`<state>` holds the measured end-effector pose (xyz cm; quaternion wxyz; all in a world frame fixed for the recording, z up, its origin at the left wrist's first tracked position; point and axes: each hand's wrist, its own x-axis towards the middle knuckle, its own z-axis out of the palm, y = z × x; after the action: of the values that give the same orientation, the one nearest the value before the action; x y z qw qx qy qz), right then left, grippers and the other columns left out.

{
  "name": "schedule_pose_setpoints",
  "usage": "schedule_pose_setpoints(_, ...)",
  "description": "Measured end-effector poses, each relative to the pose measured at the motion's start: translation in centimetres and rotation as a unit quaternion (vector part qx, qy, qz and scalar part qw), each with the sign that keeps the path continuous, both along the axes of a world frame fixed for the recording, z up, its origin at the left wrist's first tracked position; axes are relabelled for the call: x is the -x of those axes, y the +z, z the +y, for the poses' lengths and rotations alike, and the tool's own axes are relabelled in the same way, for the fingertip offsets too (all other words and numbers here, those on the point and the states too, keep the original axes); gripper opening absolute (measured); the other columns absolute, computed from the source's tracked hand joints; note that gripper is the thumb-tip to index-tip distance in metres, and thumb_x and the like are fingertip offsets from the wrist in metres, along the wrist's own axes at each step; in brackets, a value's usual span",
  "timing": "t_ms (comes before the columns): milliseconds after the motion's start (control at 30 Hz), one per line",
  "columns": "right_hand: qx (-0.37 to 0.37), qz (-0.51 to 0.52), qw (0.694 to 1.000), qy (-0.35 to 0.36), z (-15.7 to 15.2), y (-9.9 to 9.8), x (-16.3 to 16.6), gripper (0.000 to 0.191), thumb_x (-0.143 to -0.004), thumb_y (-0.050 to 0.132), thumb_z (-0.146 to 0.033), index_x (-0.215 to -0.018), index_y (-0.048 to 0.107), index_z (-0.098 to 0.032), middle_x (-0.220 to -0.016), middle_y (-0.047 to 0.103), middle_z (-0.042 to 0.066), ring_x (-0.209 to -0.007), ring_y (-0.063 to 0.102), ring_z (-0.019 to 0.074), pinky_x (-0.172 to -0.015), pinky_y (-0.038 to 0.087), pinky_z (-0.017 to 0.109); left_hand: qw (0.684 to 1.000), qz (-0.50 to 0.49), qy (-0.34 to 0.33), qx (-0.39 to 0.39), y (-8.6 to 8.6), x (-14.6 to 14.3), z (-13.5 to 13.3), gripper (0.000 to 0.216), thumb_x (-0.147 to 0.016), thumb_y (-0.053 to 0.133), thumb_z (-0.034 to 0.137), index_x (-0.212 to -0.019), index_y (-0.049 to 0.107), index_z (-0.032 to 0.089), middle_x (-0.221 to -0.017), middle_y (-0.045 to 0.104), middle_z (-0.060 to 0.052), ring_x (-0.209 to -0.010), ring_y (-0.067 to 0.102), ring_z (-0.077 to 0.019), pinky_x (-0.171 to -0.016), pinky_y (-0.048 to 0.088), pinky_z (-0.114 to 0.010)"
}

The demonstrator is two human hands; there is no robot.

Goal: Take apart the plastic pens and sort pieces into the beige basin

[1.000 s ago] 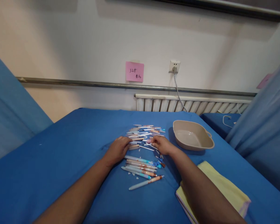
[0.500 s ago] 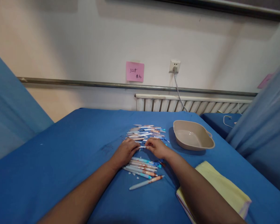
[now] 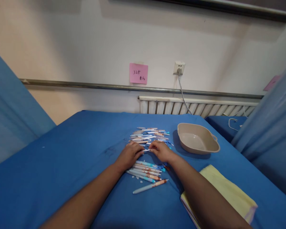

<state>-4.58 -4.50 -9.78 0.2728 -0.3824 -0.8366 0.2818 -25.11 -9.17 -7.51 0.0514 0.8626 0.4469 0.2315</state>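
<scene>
My left hand and my right hand face each other over the middle of the blue-covered table. Between their pinched fingertips runs a thin white stick, held at both ends; whether it is a pen refill I cannot tell. Just beyond the hands lies a loose spread of pens and white sticks. Nearer to me, partly below my wrists, is a row of pale pens with blue, orange and brown parts. One single pen lies slanted in front of that row. Tiny white bits are scattered beside it.
A beige plastic basin stands at the right back. The folded yellow cloth lies partly under my right forearm. Behind the table are a radiator, a rail and a plugged-in cable. Blue curtains hang at both sides.
</scene>
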Motion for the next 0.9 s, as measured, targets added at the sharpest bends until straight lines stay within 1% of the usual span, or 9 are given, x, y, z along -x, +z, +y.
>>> schedule_pose_setpoints(133,0.001,0.0,1.0,-0.003,0.2,-0.1,-0.3,0.008,-0.081,0.06,-0.015,-0.086,0.062,-0.02,-0.082,0.064,-0.001,-0.076,0.057,0.0125,-0.068,0.041,0.022,1.0,0.017,0.021,-0.013,-0.1,0.4,0.1,0.018,-0.091,0.048,0.029,-0.089,0.063,0.019,-0.088,0.064,-0.005,-0.087,0.053,-0.0201,-0.082,0.04,-0.034)
schedule_pose_setpoints(300,-0.001,-0.017,0.998,-0.061,1.5,-0.4,-1.9,0.005,-0.081,0.06,-0.017,-0.085,0.062,-0.017,-0.082,0.064,0.002,-0.074,0.056,0.0148,-0.068,0.041,0.025,0.999,0.019,0.048,-0.016,0.0,1.3,0.4,0.022,-0.091,0.048,0.033,-0.085,0.064,0.019,-0.084,0.064,-0.006,-0.083,0.054,-0.0203,-0.079,0.041,-0.033)
schedule_pose_setpoints(433,-0.039,-0.032,0.996,-0.077,1.1,0.5,-2.0,0.008,-0.082,0.061,-0.024,-0.087,0.062,-0.019,-0.092,0.063,0.005,-0.085,0.055,0.0171,-0.075,0.04,0.027,0.999,0.004,0.046,-0.02,0.0,1.2,0.3,0.023,-0.091,0.047,0.034,-0.095,0.064,0.02,-0.093,0.066,-0.007,-0.089,0.055,-0.0211,-0.083,0.041,-0.035)
schedule_pose_setpoints(500,-0.066,-0.055,0.995,-0.054,0.3,1.2,-1.5,0.006,-0.08,0.062,-0.024,-0.084,0.063,-0.019,-0.089,0.063,0.005,-0.084,0.055,0.0171,-0.074,0.04,0.027,0.998,-0.016,0.061,-0.032,0.1,1.2,0.2,0.024,-0.091,0.046,0.034,-0.101,0.063,0.02,-0.098,0.066,-0.007,-0.093,0.055,-0.0219,-0.086,0.041,-0.036)
schedule_pose_setpoints(533,-0.063,-0.067,0.995,-0.032,-0.3,1.5,-1.2,0.005,-0.08,0.062,-0.024,-0.082,0.063,-0.02,-0.085,0.063,0.003,-0.079,0.056,0.0163,-0.07,0.04,0.026,0.996,-0.027,0.072,-0.038,0.0,1.2,0.2,0.024,-0.091,0.046,0.033,-0.102,0.062,0.019,-0.099,0.066,-0.008,-0.095,0.055,-0.0222,-0.087,0.042,-0.037)
schedule_pose_setpoints(633,-0.005,-0.084,0.995,0.056,-2.0,2.1,0.0,0.008,-0.076,0.065,-0.025,-0.083,0.064,-0.021,-0.075,0.064,0.0,-0.067,0.056,0.0136,-0.058,0.038,0.022,0.992,-0.057,0.098,-0.048,0.0,1.6,0.2,0.022,-0.09,0.046,0.029,-0.101,0.062,0.018,-0.099,0.066,-0.008,-0.097,0.055,-0.0224,-0.087,0.043,-0.036)
schedule_pose_setpoints(700,0.002,-0.096,0.991,0.097,-2.9,2.3,0.8,0.014,-0.073,0.066,-0.023,-0.087,0.065,-0.022,-0.077,0.066,0.0,-0.067,0.057,0.0139,-0.057,0.036,0.022,0.992,-0.067,0.099,-0.042,-0.1,1.8,0.2,0.021,-0.089,0.047,0.028,-0.1,0.062,0.019,-0.098,0.067,-0.007,-0.096,0.056,-0.0219,-0.086,0.044,-0.036)
schedule_pose_setpoints(800,-0.028,-0.117,0.986,0.117,-3.5,2.1,1.4,0.016,-0.071,0.065,-0.02,-0.087,0.066,-0.022,-0.083,0.067,0.001,-0.07,0.057,0.0151,-0.058,0.036,0.023,0.992,-0.074,0.096,-0.038,-0.1,1.8,0.2,0.02,-0.088,0.047,0.028,-0.097,0.063,0.019,-0.096,0.067,-0.006,-0.095,0.057,-0.0219,-0.085,0.045,-0.036)
schedule_pose_setpoints(900,-0.017,-0.106,0.989,0.105,-2.8,1.6,1.1,0.014,-0.075,0.06,-0.02,-0.087,0.066,-0.022,-0.083,0.067,0.002,-0.072,0.057,0.016,-0.061,0.036,0.024,0.992,-0.083,0.09,-0.038,0.2,1.6,0.1,0.021,-0.088,0.047,0.029,-0.095,0.063,0.018,-0.095,0.068,-0.007,-0.094,0.057,-0.0218,-0.086,0.044,-0.036)
